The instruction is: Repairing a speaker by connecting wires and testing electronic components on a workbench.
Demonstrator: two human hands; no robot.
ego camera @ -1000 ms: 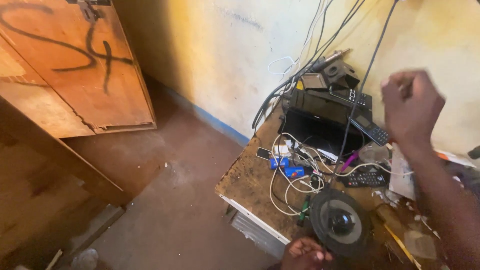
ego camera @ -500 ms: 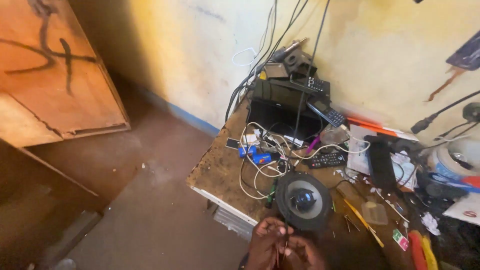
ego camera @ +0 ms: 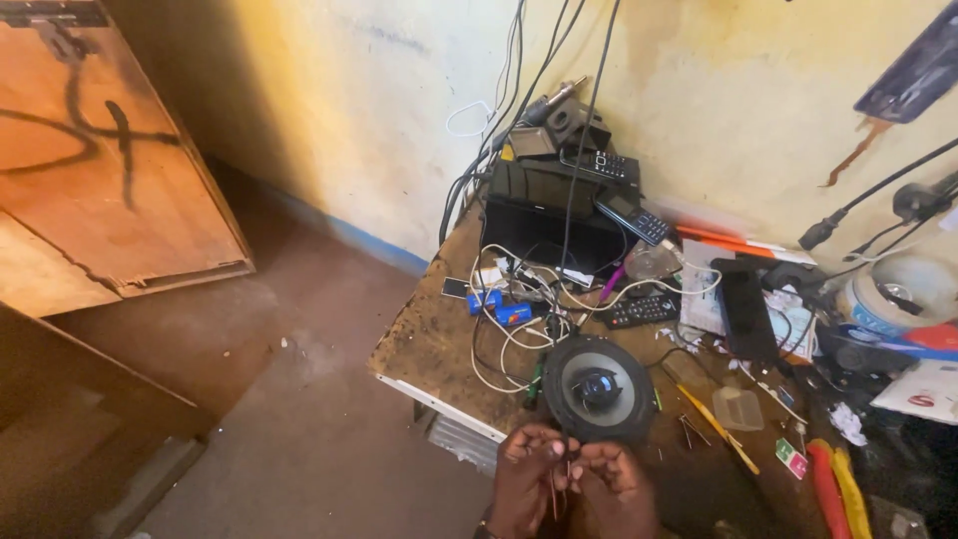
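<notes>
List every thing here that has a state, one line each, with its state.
Left hand: pinching thin wires.
Right hand: pinching the same thin wires.
Round speaker: lying cone-up on the workbench.
Wooden door: swung open.
Black remote: lying flat, buttons up.

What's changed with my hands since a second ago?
The right hand came down from beside the wall to meet the left hand at the table's near edge; both now pinch thin wires. The speaker and clutter stayed put.
</notes>
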